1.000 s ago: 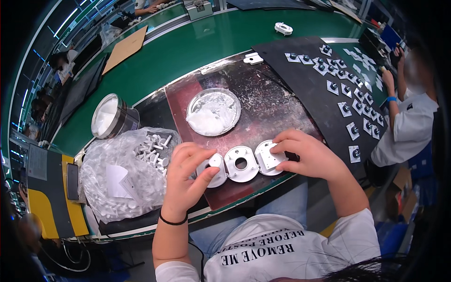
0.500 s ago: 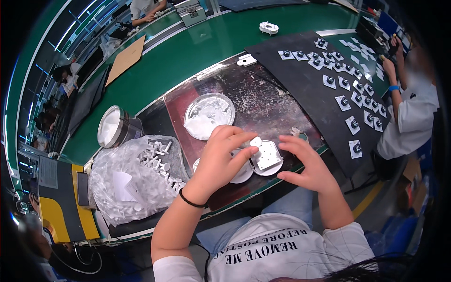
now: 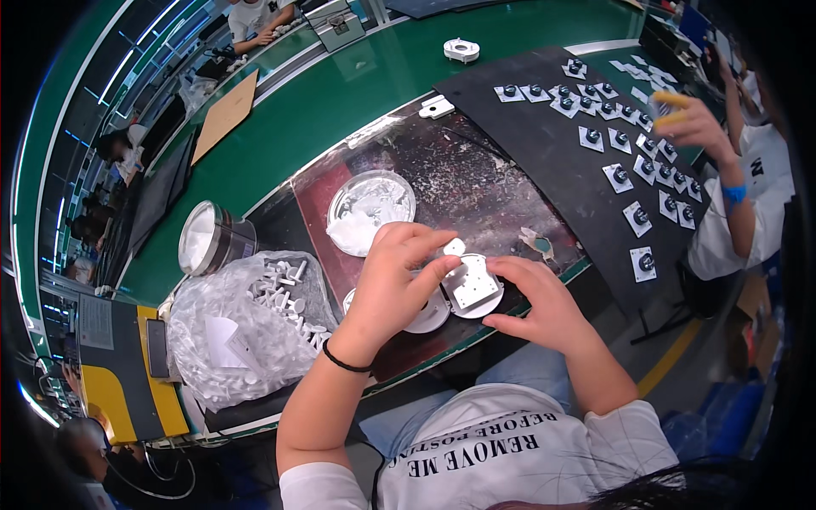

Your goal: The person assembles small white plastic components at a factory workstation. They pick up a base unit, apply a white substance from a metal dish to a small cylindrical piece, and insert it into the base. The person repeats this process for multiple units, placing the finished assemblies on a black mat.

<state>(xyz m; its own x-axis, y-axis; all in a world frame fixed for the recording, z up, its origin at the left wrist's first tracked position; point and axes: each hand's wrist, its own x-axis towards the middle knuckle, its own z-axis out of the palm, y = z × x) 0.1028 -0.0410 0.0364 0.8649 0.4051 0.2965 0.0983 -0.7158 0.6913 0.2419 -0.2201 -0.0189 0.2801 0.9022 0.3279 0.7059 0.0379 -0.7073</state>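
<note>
My left hand (image 3: pixel 395 276) pinches a small white plastic piece (image 3: pixel 455 247) with a rounded end between thumb and forefinger. Just below it lies a white housing (image 3: pixel 476 289), its flat plate dotted with small holes. My right hand (image 3: pixel 544 308) curves around the housing's right side with thumb and forefinger apart; the fingertips are at its edge, and whether they press on it is unclear. Another round white part (image 3: pixel 432 316) lies against the housing, partly covered by my left hand. Beyond my hands sits a round lid (image 3: pixel 408 194) smeared with white paste.
To the left are a clear bag (image 3: pixel 195 348) of white stemmed plastic parts and an open tin (image 3: pixel 245 238) with white contents. At right, a black mat (image 3: pixel 544 157) carries several white squares with black centres. Beside it a co-worker's hand (image 3: pixel 697 127) is raised.
My right hand has come closer to the housing, its fingertips now at the edge. My left hand keeps its pinch. The co-worker's hand at right has swung over the mat.
</note>
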